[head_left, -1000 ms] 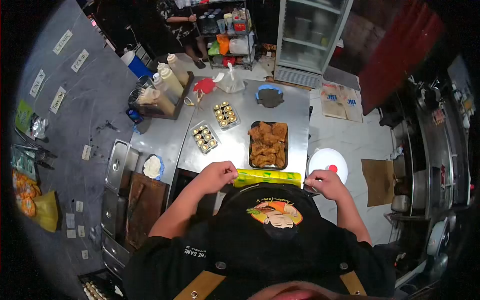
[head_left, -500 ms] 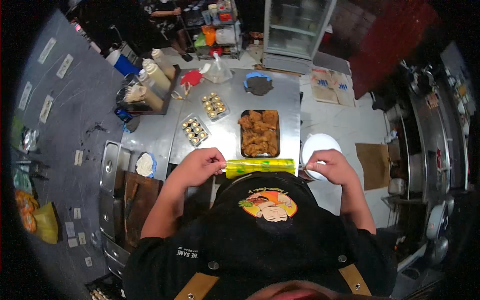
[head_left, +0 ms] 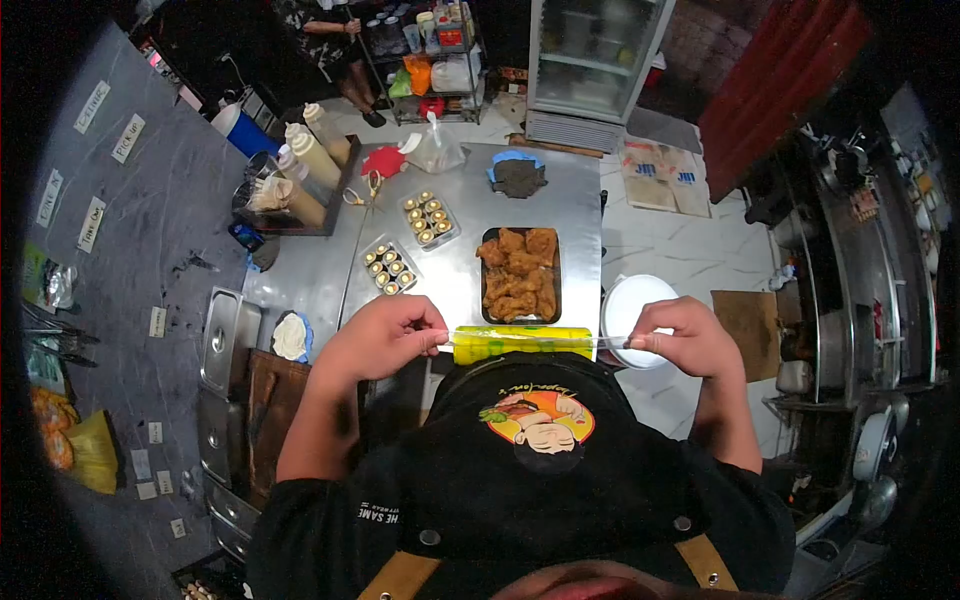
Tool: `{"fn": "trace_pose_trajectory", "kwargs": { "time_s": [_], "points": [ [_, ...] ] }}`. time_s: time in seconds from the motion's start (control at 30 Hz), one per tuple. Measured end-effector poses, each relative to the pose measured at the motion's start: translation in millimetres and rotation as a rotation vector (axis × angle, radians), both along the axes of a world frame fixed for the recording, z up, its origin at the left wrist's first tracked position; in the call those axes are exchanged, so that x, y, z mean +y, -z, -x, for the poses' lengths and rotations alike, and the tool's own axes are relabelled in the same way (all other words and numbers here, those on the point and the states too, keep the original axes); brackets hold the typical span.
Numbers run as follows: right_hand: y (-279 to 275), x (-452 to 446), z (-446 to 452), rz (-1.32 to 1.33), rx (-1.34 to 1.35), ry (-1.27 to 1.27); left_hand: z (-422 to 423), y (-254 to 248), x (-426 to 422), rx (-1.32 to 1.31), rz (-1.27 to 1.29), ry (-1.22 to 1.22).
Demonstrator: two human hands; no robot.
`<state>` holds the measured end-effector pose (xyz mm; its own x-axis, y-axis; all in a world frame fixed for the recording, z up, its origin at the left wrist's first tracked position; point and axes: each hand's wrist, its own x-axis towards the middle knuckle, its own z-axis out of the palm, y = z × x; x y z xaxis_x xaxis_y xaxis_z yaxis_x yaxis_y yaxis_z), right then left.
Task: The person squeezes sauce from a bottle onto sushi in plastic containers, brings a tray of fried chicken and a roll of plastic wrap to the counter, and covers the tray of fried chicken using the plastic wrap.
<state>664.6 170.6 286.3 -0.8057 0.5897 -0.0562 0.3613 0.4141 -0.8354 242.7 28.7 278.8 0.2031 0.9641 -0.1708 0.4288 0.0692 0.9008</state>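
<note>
A yellow roll with green marks (head_left: 520, 343) lies across the near edge of the metal table, against my apron. My left hand (head_left: 402, 337) pinches clear film at the roll's left end. At the right end, my right hand (head_left: 684, 338) pinches the film too, a little away from the roll. Just beyond the roll sits a black tray of fried chicken (head_left: 519, 275). Two clear packs of small round rolls, a nearer one (head_left: 389, 267) and a farther one (head_left: 428, 219), are to its left.
Scissors (head_left: 366, 189), a clear plastic bag (head_left: 436, 150) and a dark cloth (head_left: 519, 177) lie farther back. Squeeze bottles (head_left: 315, 160) stand in a box at left. A white round lid (head_left: 640, 318) is beyond the right edge. A person (head_left: 345, 50) stands near the shelf.
My right hand has moved right, away from the roll's end, stretching the film between them. The camera view has shifted, so the table appears farther left than at first.
</note>
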Motion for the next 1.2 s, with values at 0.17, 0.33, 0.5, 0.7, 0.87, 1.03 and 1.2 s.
{"fn": "trace_pose_trajectory", "kwargs": {
  "time_s": [0.17, 0.33, 0.5, 0.7, 0.87, 1.03, 1.2],
  "points": [
    [-11, -1, -4, 0.004, 0.005, -0.056, 4, -13, -4, 0.07, -0.039, 0.054],
    [-31, -4, -2, -0.059, 0.056, -0.068, 5, -26, -5, 0.133, -0.075, 0.087],
    [-42, -4, -2, -0.018, 0.079, -0.067, 7, -40, -5, 0.175, -0.105, 0.126],
    [-47, 1, 3, -0.093, 0.071, -0.008, 1, -42, 0, 0.193, -0.288, 0.025],
    [-21, 27, 23, -0.364, 0.118, 0.251, 3, -11, 28, 0.15, -0.258, -0.162],
    [11, 69, 56, 0.155, 0.201, 0.55, -8, 9, 86, 0.445, -0.636, -0.298],
    [55, 112, 91, 0.559, 0.482, 0.639, -5, 53, 146, -0.026, 0.003, -0.627]
  ]
}}
